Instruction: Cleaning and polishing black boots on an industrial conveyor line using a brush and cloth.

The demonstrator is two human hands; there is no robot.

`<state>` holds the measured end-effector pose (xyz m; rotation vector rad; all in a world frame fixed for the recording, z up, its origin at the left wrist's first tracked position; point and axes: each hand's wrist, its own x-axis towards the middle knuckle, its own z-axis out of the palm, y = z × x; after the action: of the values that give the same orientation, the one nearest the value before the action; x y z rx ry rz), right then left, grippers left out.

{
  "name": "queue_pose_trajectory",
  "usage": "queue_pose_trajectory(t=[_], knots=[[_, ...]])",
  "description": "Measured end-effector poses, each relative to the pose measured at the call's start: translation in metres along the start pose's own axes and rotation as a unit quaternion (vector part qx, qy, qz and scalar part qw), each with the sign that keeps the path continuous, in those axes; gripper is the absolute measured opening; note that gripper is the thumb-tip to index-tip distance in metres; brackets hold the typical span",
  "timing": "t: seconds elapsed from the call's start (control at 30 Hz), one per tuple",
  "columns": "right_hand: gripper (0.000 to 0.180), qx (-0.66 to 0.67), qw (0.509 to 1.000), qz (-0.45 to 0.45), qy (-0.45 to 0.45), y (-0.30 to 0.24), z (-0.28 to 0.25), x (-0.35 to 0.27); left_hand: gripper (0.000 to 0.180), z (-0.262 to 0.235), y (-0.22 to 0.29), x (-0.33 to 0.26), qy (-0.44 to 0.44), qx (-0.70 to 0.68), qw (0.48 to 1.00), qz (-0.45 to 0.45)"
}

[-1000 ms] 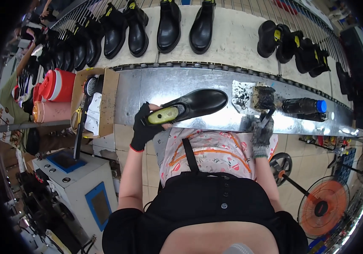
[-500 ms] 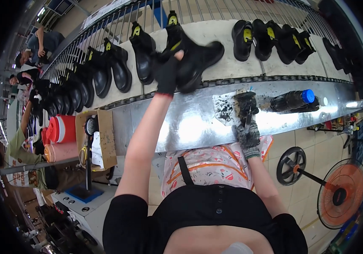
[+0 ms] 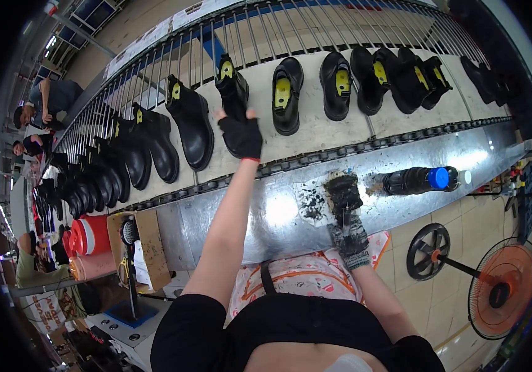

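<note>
From here, the left hand [image 3: 241, 137], the nearer one, spreads its fingers over a black boot [image 3: 233, 96], grip unclear, its long axis running away beyond them. The right hand's [image 3: 348, 239] fingers, closure hidden, lie just short of a blackened pad [image 3: 344, 191].

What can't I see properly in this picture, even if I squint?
In the head view:
- Black ankle boot: its middle is hidden by the left hand.
- Right hand: its fingertips blur into the dark pad, so I can't tell what they hold.
- Far-left boots: overlapping and too small to count.
- Orange fan: its blades blur behind the guard.
</note>
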<state>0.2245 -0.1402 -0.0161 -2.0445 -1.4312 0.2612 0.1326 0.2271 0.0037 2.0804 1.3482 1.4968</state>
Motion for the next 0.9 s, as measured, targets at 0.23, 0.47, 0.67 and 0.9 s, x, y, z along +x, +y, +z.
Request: queue_pose_trajectory(t=[0.23,0.47,0.67,0.9], knots=[[0.059,-0.006,0.993,0.062,-0.103,0.001,0.012,0.006,0.089,-0.010,-0.048,0.037,-0.187,0.267,0.925,-0.196],[0.071,-0.107,0.990,0.064,0.059,0.016,0.037,-0.020,0.088,-0.034,-0.045,0.025,-0.323,0.199,0.910,-0.167],[0.051,-0.030,0.992,0.060,0.109,0.049,0.056,-0.025,0.082,-0.173,-0.011,-0.048,-0.317,-0.034,0.927,-0.196],[0.039,0.045,0.988,0.084,0.120,0.038,0.045,-0.008,0.057,-0.260,0.030,-0.132,-0.242,0.036,0.965,-0.092]])
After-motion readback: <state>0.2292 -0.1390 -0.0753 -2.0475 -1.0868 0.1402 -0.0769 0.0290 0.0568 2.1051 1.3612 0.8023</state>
